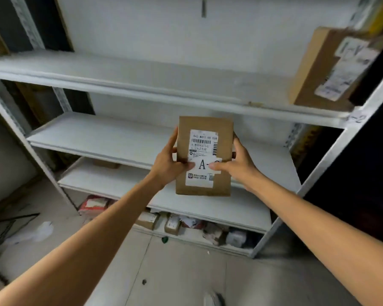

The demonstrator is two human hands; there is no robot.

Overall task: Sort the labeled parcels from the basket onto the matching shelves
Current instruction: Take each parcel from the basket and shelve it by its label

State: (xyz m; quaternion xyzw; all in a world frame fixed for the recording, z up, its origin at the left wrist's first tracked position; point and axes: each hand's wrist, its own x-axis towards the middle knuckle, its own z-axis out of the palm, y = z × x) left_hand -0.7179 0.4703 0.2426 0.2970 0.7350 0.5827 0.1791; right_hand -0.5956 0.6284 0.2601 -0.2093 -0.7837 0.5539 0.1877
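Observation:
I hold a small brown cardboard parcel (205,127) upright in front of a white metal shelf unit (124,82). Its white shipping label carries a barcode and a large "A-"; my right thumb hides the character after the dash. My left hand (167,161) grips the parcel's left edge and my right hand (237,162) grips its right edge, both thumbs pressed on the label. A larger brown parcel (325,67) marked "A-1" lies at the right end of the upper shelf. A tag ending in "-2" (358,118) is stuck on the right upright just below it. The basket is out of sight.
The middle shelf (93,138) lies behind the held parcel. A small brown box (106,164) sits on the lower shelf. Several small parcels (175,224) crowd the bottom level near the floor. A red and white box (93,205) lies at the lower left.

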